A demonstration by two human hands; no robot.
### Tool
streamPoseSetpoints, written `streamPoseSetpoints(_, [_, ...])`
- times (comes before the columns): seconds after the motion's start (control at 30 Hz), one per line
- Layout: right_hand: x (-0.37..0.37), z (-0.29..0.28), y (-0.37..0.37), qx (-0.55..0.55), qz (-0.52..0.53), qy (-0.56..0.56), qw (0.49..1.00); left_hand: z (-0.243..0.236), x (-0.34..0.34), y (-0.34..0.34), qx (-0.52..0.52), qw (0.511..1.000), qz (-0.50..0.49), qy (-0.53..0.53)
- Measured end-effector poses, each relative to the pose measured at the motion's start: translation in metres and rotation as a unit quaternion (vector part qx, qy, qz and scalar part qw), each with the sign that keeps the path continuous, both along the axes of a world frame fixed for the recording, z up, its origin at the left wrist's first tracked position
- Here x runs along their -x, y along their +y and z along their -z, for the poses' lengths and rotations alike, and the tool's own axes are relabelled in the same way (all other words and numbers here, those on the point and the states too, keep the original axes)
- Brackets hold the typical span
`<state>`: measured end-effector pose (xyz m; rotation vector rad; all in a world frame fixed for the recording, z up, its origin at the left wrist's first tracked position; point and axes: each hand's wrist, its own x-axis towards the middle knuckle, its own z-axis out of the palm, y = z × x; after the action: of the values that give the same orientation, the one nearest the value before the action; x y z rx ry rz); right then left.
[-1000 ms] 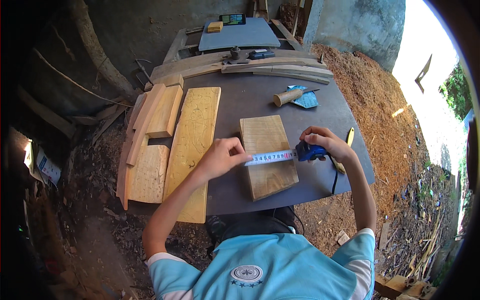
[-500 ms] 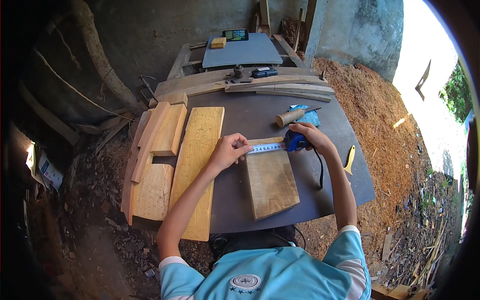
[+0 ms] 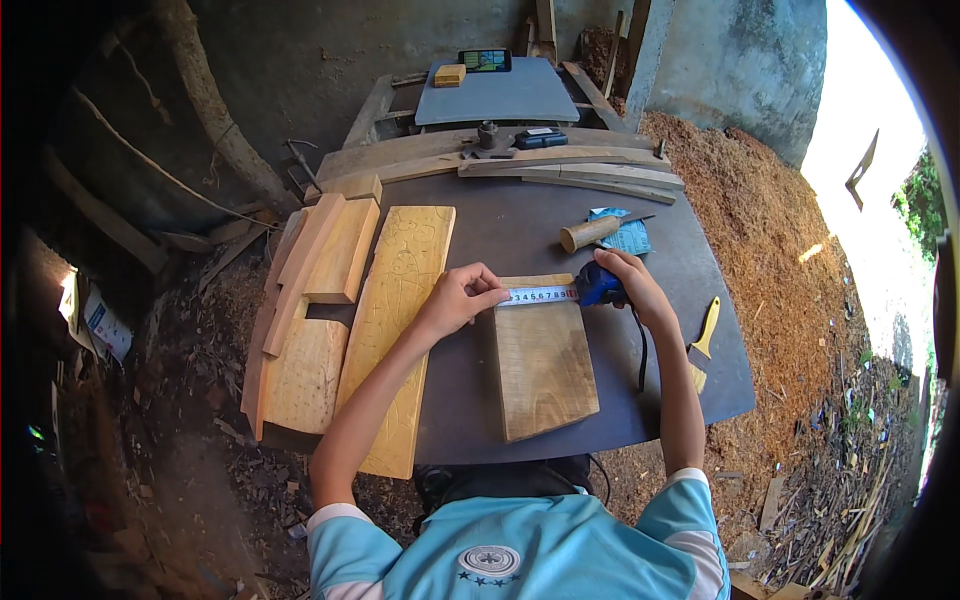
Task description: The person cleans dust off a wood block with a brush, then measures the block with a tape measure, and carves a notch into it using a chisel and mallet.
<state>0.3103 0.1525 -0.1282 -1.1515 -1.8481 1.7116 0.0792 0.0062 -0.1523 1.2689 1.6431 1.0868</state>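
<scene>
A rectangular wooden block (image 3: 545, 365) lies on the dark tabletop (image 3: 470, 380). Across its far end runs the white blade of a tape measure (image 3: 535, 294). My left hand (image 3: 462, 298) pinches the blade's end at the block's left edge. My right hand (image 3: 630, 285) grips the blue tape case (image 3: 600, 283) at the right edge, a black strap hanging below. To the left lie a long yellow board (image 3: 390, 340) with line drawings and stacked pale wood pieces (image 3: 335, 250). A wooden-handled pointed tool (image 3: 585, 234) rests on a blue packet (image 3: 630, 240); a paintbrush (image 3: 705, 340) lies at the right.
Wooden strips (image 3: 570, 170), a black case (image 3: 540, 138) and a metal tool (image 3: 487, 142) line the table's back. Behind them a grey board (image 3: 495, 100) holds a yellow block (image 3: 450, 75) and a propped screen (image 3: 485, 60). Sawdust (image 3: 760, 220) covers the ground at right.
Both hands and the tape have moved up from the block's middle to its far end. The block and nearby boards appear shifted in the picture as the view moved.
</scene>
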Motion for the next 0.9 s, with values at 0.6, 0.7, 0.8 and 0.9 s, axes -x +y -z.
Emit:
streamPoseSetpoints(0.6, [-0.012, 0.012, 0.003, -0.014, -0.064, 0.032, 0.997, 0.011, 0.0, -0.004, 0.002, 1.0, 0.026, -0.016])
streamPoseSetpoints(0.7, [-0.013, 0.007, 0.006, 0.0, -0.058, 0.016, 0.998, 0.012, -0.001, 0.0, -0.055, 0.998, 0.004, 0.021])
streamPoseSetpoints(0.8, [-0.017, 0.006, 0.004, -0.001, -0.046, 0.003, 0.999, 0.006, -0.003, 0.001, -0.042, 0.998, 0.0, 0.052])
streamPoseSetpoints(0.9, [-0.027, -0.013, -0.009, 0.002, -0.017, -0.002, 1.0, -0.022, 0.001, 0.005, -0.068, 0.997, 0.01, 0.033])
